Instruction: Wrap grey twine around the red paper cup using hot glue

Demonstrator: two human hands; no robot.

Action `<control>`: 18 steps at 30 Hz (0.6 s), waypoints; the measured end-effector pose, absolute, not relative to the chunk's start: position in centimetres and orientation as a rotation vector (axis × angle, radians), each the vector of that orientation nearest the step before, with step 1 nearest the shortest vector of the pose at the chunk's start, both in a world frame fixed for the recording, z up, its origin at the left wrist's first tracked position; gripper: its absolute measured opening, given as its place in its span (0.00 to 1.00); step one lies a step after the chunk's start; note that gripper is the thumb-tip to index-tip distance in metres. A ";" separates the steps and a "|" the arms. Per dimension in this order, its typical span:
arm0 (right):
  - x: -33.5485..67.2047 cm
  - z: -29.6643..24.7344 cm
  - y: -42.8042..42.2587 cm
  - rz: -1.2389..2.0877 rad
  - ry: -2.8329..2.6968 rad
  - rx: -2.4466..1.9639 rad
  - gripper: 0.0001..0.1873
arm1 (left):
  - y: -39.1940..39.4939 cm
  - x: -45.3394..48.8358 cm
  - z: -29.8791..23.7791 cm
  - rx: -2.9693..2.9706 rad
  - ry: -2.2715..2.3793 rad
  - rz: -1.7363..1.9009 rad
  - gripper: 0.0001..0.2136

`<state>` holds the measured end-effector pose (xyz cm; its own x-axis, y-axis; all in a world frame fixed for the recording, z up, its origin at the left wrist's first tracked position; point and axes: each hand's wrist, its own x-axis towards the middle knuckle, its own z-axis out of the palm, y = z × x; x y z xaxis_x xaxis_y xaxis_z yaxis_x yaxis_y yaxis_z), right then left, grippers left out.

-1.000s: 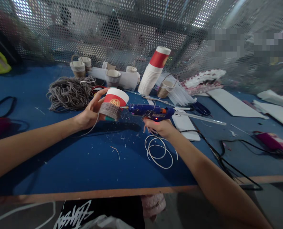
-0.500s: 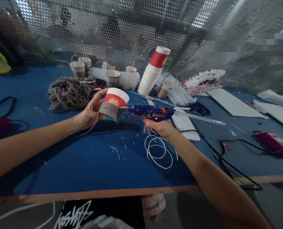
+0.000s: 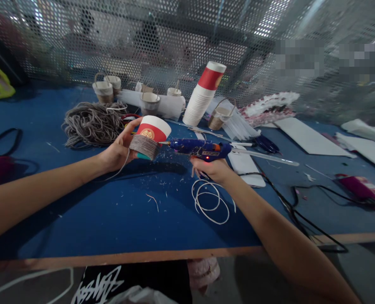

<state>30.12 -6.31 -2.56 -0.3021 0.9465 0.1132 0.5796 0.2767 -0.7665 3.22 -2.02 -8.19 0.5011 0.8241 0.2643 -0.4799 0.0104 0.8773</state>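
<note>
My left hand (image 3: 119, 147) grips a red and white paper cup (image 3: 149, 135), tilted, with grey twine wound round its lower half. A loose end of twine hangs from the cup past my wrist. My right hand (image 3: 211, 168) holds a blue glue gun (image 3: 200, 147) from below, its small red light lit. The gun's nozzle points left and touches the cup's side just above the twine. A clear glue stick (image 3: 266, 155) sticks out of the gun's back to the right.
On the blue table (image 3: 111, 219) lie a heap of grey twine (image 3: 92, 122), a stack of paper cups (image 3: 203, 95), several small twine-wrapped cup baskets (image 3: 103, 90), a coil of white cord (image 3: 211, 200), black cables (image 3: 295, 207) and white sheets (image 3: 310, 137). A perforated metal screen (image 3: 174, 38) stands behind.
The cup has turned slightly in my left hand, its red emblem shifting left. The glue gun and my right hand have stayed where they were.
</note>
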 end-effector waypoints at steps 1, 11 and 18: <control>30.1 -2.6 -6.3 0.868 -1.965 -1.361 0.10 | -2.0 3.2 -8.3 1.171 0.367 1.054 0.42; 30.3 -2.7 -6.4 0.919 -1.898 -1.355 0.10 | -1.5 3.1 -8.7 1.155 0.352 1.079 0.40; 30.3 -2.8 -6.2 0.942 -1.890 -1.363 0.09 | -1.4 2.7 -9.1 1.167 0.378 1.050 0.43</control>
